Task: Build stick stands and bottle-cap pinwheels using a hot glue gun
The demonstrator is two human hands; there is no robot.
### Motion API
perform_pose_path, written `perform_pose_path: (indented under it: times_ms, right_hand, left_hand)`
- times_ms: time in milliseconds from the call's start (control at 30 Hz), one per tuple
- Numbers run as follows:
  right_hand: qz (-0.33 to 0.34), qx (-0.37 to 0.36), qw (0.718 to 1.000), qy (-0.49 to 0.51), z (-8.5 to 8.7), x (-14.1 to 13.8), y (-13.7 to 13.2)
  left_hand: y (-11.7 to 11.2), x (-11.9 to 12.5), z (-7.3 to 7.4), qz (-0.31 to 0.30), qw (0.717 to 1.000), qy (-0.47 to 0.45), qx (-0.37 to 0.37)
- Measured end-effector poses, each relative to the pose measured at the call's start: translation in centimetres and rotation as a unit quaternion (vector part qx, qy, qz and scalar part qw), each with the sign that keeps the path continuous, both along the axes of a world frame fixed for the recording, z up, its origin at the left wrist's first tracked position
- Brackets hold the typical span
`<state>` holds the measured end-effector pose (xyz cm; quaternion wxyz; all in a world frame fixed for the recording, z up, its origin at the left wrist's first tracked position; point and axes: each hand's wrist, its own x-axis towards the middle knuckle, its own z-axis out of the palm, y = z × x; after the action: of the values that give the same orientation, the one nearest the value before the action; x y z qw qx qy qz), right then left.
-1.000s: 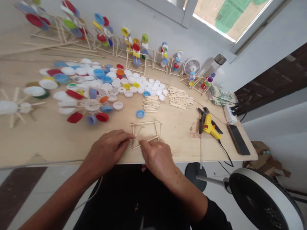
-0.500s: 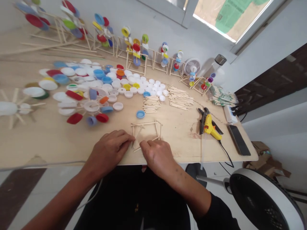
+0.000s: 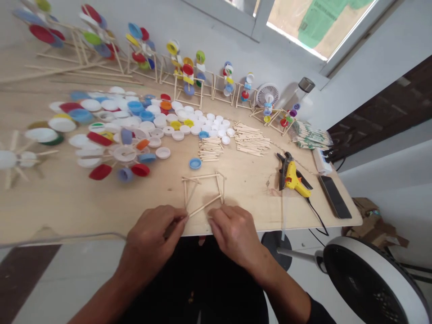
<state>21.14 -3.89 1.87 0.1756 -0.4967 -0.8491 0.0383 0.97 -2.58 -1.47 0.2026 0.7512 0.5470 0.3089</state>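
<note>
The stick frame (image 3: pixel 202 176) lay on the bare wooden table (image 3: pixel 249 191), close to the near edge and between the two hands. The left hand (image 3: pixel 157 231) had thumb and forefinger pinched together at the frame's near left corner, apparently gripping the end of the slanting near stick (image 3: pixel 204 205). The right hand (image 3: pixel 236 229) was curled just beside the near right side, fingertips drawn in; whether they gripped anything could not be told. The frame looked very light, thin wood with open space inside, so it would probably have slid at a slight nudge. Each stick seemed stiff along its length, but the corners were likely the fragile part, apt to twist or come apart if squeezed or lifted from one side. The wood looked dry and plain, with little slipperiness to expect, though sticks so narrow could roll under a fingertip. The better hold seemed a gentle pinch right at a joint, with the other hand steadying the opposite stick flat against the table. A blue cap (image 3: pixel 195 163) and a pile of short sticks (image 3: pixel 209 149) lay beyond it, and a yellow glue gun (image 3: pixel 295 181) well to the right.
</note>
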Motion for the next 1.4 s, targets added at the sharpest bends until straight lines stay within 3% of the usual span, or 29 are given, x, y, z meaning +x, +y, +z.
perform_pose_path:
  times_ms: [200, 367, 500, 700, 967, 1400]
  right_hand:
    - [-0.129, 0.132, 0.981, 0.065, 0.8, 7.4, -1.2]
    - [-0.212, 0.214, 0.953, -0.018, 0.3, 14.6, -0.5]
    - [-0.238, 0.232, 0.94, -0.077, -0.6, 17.9, 0.2]
    - [-0.268, 0.231, 0.928, -0.113, -1.6, 19.8, 1.2]
    - [-0.278, 0.21, 0.928, -0.13, -1.9, 20.6, 1.9]
    - [-0.274, 0.155, 0.937, -0.154, -1.7, 20.9, 1.9]
  left_hand:
    - [-0.7, 1.5, -0.8, -0.027, 0.993, 0.082, 0.079]
    - [-0.6, 2.2, -1.3, -0.023, 0.973, 0.186, 0.139]
    - [-0.6, 2.5, -1.1, -0.005, 0.958, 0.232, 0.17]
    - [-0.4, 2.9, -0.9, 0.018, 0.939, 0.251, 0.235]
    - [-0.8, 2.7, -0.9, 0.027, 0.938, 0.266, 0.222]
    - [-1.3, 2.3, -0.8, 0.014, 0.955, 0.211, 0.206]
